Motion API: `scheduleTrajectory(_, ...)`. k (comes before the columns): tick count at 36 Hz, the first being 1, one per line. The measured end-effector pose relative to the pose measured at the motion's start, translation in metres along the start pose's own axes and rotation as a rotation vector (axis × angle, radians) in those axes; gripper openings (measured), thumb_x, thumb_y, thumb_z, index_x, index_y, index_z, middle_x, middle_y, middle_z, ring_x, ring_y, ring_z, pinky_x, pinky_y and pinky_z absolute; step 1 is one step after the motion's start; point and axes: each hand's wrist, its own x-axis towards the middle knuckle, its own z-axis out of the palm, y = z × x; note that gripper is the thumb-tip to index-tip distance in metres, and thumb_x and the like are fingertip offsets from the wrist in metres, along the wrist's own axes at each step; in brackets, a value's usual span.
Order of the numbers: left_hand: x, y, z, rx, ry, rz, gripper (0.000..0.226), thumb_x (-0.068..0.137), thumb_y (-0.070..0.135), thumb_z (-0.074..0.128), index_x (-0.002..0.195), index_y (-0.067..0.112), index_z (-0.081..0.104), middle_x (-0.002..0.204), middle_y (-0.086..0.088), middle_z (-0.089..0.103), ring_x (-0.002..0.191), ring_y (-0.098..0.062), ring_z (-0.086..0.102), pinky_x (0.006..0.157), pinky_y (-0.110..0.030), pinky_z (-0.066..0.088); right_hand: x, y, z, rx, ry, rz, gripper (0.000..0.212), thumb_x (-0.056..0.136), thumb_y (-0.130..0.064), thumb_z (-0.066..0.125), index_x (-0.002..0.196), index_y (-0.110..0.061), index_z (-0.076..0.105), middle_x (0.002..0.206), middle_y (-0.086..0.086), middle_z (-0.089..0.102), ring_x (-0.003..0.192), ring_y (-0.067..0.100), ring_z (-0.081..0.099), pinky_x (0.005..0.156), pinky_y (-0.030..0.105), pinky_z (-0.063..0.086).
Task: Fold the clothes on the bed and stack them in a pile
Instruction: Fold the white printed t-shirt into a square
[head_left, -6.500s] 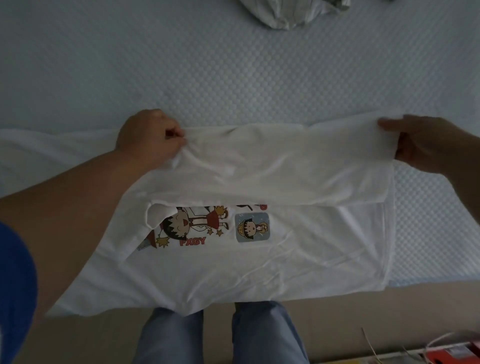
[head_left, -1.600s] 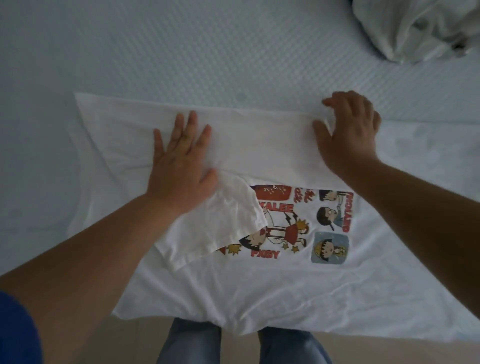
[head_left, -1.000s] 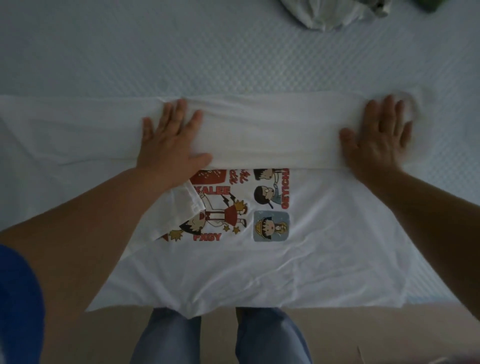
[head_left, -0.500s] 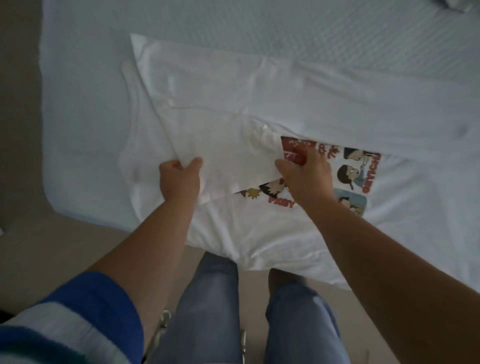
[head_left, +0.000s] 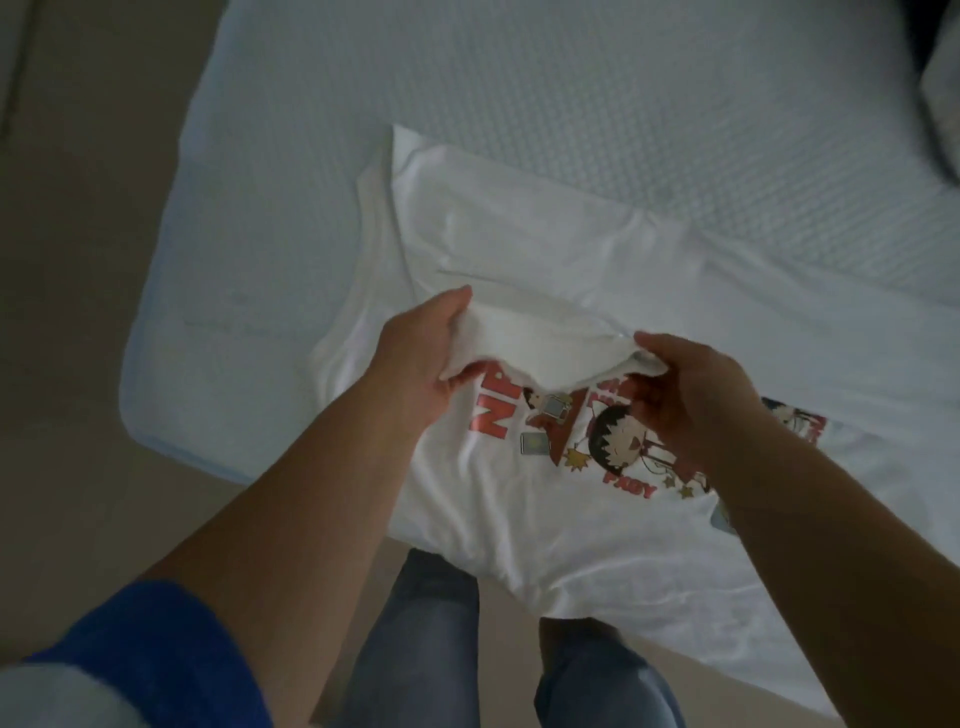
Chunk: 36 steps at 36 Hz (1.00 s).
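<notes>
Quilted bed (head_left: 597, 104); both grips, left hand (head_left: 415, 364) and right hand (head_left: 691, 400), pinch soft white printed T-shirt (head_left: 519, 519) sleeve.

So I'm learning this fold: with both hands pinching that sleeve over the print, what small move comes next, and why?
Probably carry the sleeve away from you and lay it flat on the folded far band. The left hand and right hand both pinch its edge, lifted above the cartoon print, which it covered partly; laying it back keeps the white T-shirt narrow for the next fold.
</notes>
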Motion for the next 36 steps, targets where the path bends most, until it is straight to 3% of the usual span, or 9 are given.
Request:
scheduleTrajectory(4,0.02,0.04,0.028,-0.083,-0.145,0.024,0.018,0.089,0.025,0.06,0.101,0.012,0.059,0.092,-0.011,0.07,0.08,-0.025,0.068,0.06,-0.031,0.055,0.01,-0.025,0.02,0.27,-0.035,-0.03,0.017,0.091,-0.021,0.052,0.091,-0.005,0.059,0.068,0.005,0.064,0.052,0.013,0.059,0.048,0.021,0.048)
scheduleTrajectory(9,0.042,0.062,0.046,0.066,-0.112,0.136,0.019,0.086,0.039,0.059,0.088,0.019,0.06,0.089,-0.006,0.065,0.082,-0.02,0.061,0.074,-0.032,0.05,0.025,-0.037,0.042,0.242,0.217,-0.088,0.036,0.09,-0.045,0.054,0.099,-0.01,0.058,0.078,0.003,0.068,0.058,0.014,0.057,0.054,0.022,0.046)
scheduleTrajectory(13,0.047,0.044,0.039,0.546,0.047,0.617,0.022,0.089,0.032,0.052,0.101,0.02,0.065,0.1,0.001,0.066,0.092,-0.013,0.06,0.081,-0.029,0.047,0.032,-0.019,0.052,-0.596,0.365,-0.554,0.028,0.09,-0.037,0.054,0.109,-0.017,0.056,0.091,-0.008,0.062,0.08,0.008,0.058,0.074,0.031,0.051)
scheduleTrajectory(16,0.051,0.02,0.026,1.016,0.057,1.077,0.041,0.093,0.027,0.044,0.131,0.015,0.052,0.131,-0.005,0.056,0.119,-0.018,0.051,0.098,-0.029,0.036,0.041,-0.001,0.053,-1.103,0.34,-0.968,0.039,0.09,-0.033,0.054,0.126,-0.017,0.051,0.127,0.001,0.051,0.12,0.018,0.044,0.102,0.037,0.033)
scheduleTrajectory(19,0.068,0.003,0.014,1.548,-0.019,1.124,0.051,0.096,0.034,0.038,0.146,0.024,0.029,0.156,-0.006,0.018,0.145,-0.026,0.011,0.115,-0.041,0.01,0.058,0.01,0.042,-1.507,0.282,-0.904,0.06,0.094,-0.044,0.04,0.147,-0.02,0.025,0.157,0.006,0.014,0.144,0.022,0.004,0.114,0.039,0.002)
scheduleTrajectory(21,0.076,0.0,0.007,1.618,-0.034,1.071,0.059,0.095,0.041,0.039,0.149,0.027,0.019,0.159,-0.006,0.002,0.146,-0.025,-0.003,0.115,-0.04,0.001,0.067,0.015,0.033,-1.641,0.26,-0.826,0.068,0.094,-0.052,0.031,0.15,-0.024,0.006,0.158,0.005,-0.008,0.143,0.021,-0.014,0.114,0.038,-0.009)
scheduleTrajectory(27,0.061,0.014,0.002,1.239,0.226,0.959,0.073,0.077,0.044,0.066,0.138,0.015,0.039,0.136,-0.014,0.044,0.125,-0.032,0.039,0.098,-0.045,0.031,0.059,0.009,0.039,-1.118,0.467,-0.729,0.08,0.082,-0.048,0.056,0.146,-0.019,0.017,0.15,0.007,0.017,0.137,0.025,0.013,0.111,0.044,0.011)
scheduleTrajectory(31,0.057,0.025,0.001,1.069,0.231,0.683,0.063,0.078,0.049,0.065,0.129,0.018,0.046,0.116,0.002,0.06,0.109,-0.023,0.054,0.087,-0.036,0.029,0.055,-0.008,0.04,-0.791,0.541,-0.474,0.068,0.083,-0.043,0.056,0.14,-0.017,0.029,0.122,0.0,0.041,0.116,0.019,0.037,0.105,0.046,0.033)
scheduleTrajectory(36,0.055,0.035,-0.001,1.077,0.262,0.646,0.029,0.083,0.038,0.062,0.109,0.025,0.059,0.085,0.014,0.053,0.1,-0.02,0.056,0.08,-0.033,0.021,0.061,-0.02,0.039,-0.712,0.557,-0.321,0.054,0.087,-0.043,0.054,0.132,-0.019,0.038,0.121,0.002,0.049,0.105,0.024,0.052,0.091,0.047,0.048)
